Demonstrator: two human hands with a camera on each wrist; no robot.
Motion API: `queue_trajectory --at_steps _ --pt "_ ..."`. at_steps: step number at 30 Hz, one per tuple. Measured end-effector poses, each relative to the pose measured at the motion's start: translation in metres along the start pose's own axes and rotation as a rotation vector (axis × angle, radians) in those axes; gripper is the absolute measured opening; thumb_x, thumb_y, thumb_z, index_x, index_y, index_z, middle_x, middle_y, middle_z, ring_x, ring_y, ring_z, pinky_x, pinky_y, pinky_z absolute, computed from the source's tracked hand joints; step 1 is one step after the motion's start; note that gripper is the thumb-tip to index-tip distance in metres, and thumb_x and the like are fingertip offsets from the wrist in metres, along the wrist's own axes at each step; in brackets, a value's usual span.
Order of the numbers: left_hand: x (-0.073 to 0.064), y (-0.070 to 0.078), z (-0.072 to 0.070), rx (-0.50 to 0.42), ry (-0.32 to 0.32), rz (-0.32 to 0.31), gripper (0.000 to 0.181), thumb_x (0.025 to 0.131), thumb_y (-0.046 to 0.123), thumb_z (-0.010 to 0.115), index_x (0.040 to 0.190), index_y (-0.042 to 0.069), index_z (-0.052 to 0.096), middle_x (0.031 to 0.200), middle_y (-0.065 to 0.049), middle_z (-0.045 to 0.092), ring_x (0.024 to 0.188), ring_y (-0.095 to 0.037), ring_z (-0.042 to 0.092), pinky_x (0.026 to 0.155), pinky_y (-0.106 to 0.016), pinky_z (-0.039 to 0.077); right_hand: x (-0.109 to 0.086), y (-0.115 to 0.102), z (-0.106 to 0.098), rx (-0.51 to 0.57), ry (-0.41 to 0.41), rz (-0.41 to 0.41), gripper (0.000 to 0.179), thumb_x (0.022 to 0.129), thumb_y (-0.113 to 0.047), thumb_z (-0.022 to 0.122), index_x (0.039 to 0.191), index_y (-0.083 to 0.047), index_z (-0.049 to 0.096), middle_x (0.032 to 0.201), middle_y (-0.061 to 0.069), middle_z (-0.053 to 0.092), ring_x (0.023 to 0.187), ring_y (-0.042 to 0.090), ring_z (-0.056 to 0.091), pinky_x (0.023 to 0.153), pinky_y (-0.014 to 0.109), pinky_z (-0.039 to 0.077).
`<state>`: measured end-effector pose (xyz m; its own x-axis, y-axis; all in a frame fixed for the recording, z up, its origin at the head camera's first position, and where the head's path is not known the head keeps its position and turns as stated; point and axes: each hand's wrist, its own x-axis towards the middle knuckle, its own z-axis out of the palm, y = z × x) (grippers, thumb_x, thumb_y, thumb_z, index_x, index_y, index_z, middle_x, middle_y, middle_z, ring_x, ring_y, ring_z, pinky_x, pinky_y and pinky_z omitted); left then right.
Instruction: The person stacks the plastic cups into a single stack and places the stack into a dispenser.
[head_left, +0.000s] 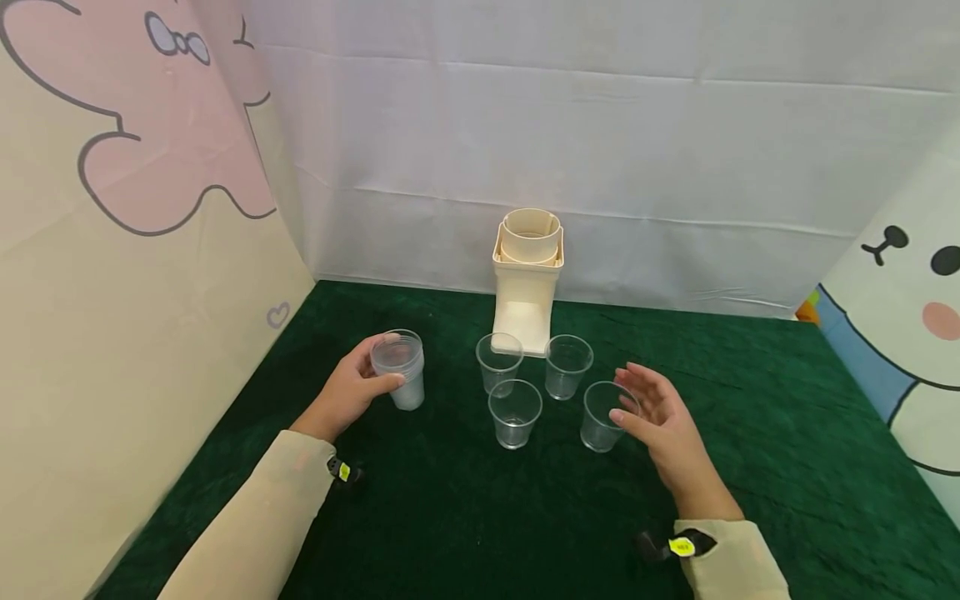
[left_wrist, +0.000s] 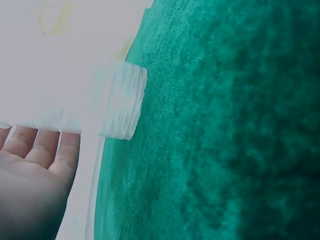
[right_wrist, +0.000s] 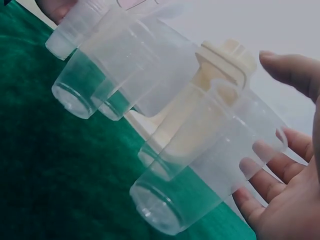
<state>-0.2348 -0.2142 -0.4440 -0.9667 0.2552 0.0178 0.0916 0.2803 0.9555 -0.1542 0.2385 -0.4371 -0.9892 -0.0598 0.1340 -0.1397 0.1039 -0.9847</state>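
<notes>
My left hand (head_left: 351, 390) grips a nested stack of clear plastic cups (head_left: 408, 382), thumb on the near side and fingers behind. In the left wrist view the ridged end of the stack (left_wrist: 122, 102) shows beyond the fingers. My right hand (head_left: 667, 421) is beside the rightmost single cup (head_left: 600, 429), fingers spread around its far side. In the right wrist view the thumb (right_wrist: 290, 70) stands away from that cup (right_wrist: 195, 175). Also upright on the cloth are a front cup (head_left: 514, 425), a back left cup (head_left: 498, 375) and a back right cup (head_left: 566, 375).
Behind the cups stands a cream plastic cup dispenser (head_left: 527, 283) with a round opening on top. Dark green cloth (head_left: 465, 525) covers the table. A white curtain (head_left: 600, 167) hangs at the back, with cartoon-printed sheets (head_left: 187, 308) at the sides.
</notes>
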Motion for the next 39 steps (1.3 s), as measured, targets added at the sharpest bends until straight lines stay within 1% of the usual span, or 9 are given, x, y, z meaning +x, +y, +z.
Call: queue_trajectory --at_steps 3,8,10,12,17,21,25,32,39 --pt "0.0 0.0 0.0 -0.004 -0.005 0.002 0.067 0.097 0.027 0.074 0.155 0.02 0.04 0.147 -0.01 0.048 0.136 -0.033 0.046 0.116 -0.06 0.032 -0.001 0.003 0.001 0.013 -0.018 -0.01 0.068 0.097 -0.001 0.068 0.155 -0.007 0.032 0.158 0.022 0.035 0.143 0.026 0.037 0.107 0.016 0.038" --pt "0.0 -0.001 -0.001 -0.011 -0.01 0.01 0.068 0.097 0.027 0.074 0.155 0.019 0.039 0.148 -0.011 0.048 0.135 -0.033 0.047 0.116 -0.06 0.032 -0.002 0.01 0.001 0.042 -0.059 -0.038 0.073 0.095 0.006 0.066 0.157 -0.001 0.027 0.157 0.022 0.035 0.139 0.02 0.039 0.108 0.017 0.038" --pt "0.0 -0.001 -0.001 -0.016 -0.007 0.008 0.067 0.097 0.027 0.074 0.154 0.02 0.04 0.147 -0.011 0.049 0.134 -0.032 0.047 0.116 -0.06 0.033 -0.002 0.014 -0.001 0.052 -0.08 -0.047 0.074 0.094 0.007 0.065 0.157 -0.002 0.028 0.156 0.018 0.037 0.138 0.019 0.04 0.108 0.018 0.039" --pt "0.001 -0.002 -0.002 -0.017 -0.007 0.01 0.067 0.097 0.026 0.074 0.154 0.02 0.041 0.146 -0.01 0.049 0.133 -0.033 0.048 0.115 -0.06 0.033 -0.002 0.018 -0.003 0.07 -0.104 -0.058 0.074 0.094 0.008 0.065 0.157 -0.005 0.028 0.156 0.018 0.037 0.138 0.019 0.04 0.108 0.02 0.039" --pt "0.002 -0.001 -0.002 -0.016 -0.008 0.007 0.066 0.097 0.028 0.074 0.154 0.021 0.041 0.146 -0.008 0.05 0.134 -0.032 0.048 0.116 -0.06 0.033 -0.003 0.027 -0.005 0.078 -0.141 -0.066 0.075 0.092 0.007 0.067 0.156 -0.011 0.033 0.155 0.027 0.035 0.138 0.022 0.042 0.107 0.022 0.04" --pt "0.002 0.0 -0.001 -0.012 -0.013 0.006 0.068 0.097 0.029 0.074 0.154 0.02 0.04 0.147 -0.008 0.049 0.136 -0.032 0.047 0.116 -0.06 0.031 -0.002 0.031 -0.003 0.059 -0.139 -0.066 0.073 0.092 0.006 0.069 0.154 -0.01 0.036 0.152 0.024 0.041 0.137 0.026 0.043 0.107 0.023 0.041" --pt "0.001 -0.001 -0.002 -0.009 -0.011 0.005 0.068 0.097 0.028 0.074 0.155 0.02 0.04 0.147 -0.009 0.049 0.137 -0.032 0.046 0.116 -0.061 0.031 -0.002 0.032 -0.001 0.032 -0.126 -0.057 0.069 0.093 0.004 0.069 0.153 -0.004 0.036 0.15 0.022 0.045 0.136 0.028 0.044 0.106 0.023 0.042" --pt "0.0 0.0 -0.001 -0.012 -0.007 0.007 0.067 0.097 0.027 0.074 0.154 0.019 0.04 0.147 -0.01 0.049 0.136 -0.033 0.047 0.116 -0.06 0.032 -0.002 0.031 0.001 -0.02 -0.098 -0.016 0.061 0.097 -0.003 0.068 0.151 -0.001 0.039 0.15 0.021 0.047 0.136 0.025 0.046 0.105 0.024 0.043" --pt "0.001 0.0 0.0 -0.006 -0.01 0.018 0.066 0.098 0.024 0.073 0.155 0.017 0.04 0.148 -0.012 0.049 0.135 -0.033 0.047 0.116 -0.059 0.033 -0.002 0.03 0.002 -0.012 -0.093 0.0 0.06 0.098 -0.001 0.066 0.151 0.001 0.038 0.15 0.024 0.046 0.133 0.02 0.048 0.105 0.023 0.043"
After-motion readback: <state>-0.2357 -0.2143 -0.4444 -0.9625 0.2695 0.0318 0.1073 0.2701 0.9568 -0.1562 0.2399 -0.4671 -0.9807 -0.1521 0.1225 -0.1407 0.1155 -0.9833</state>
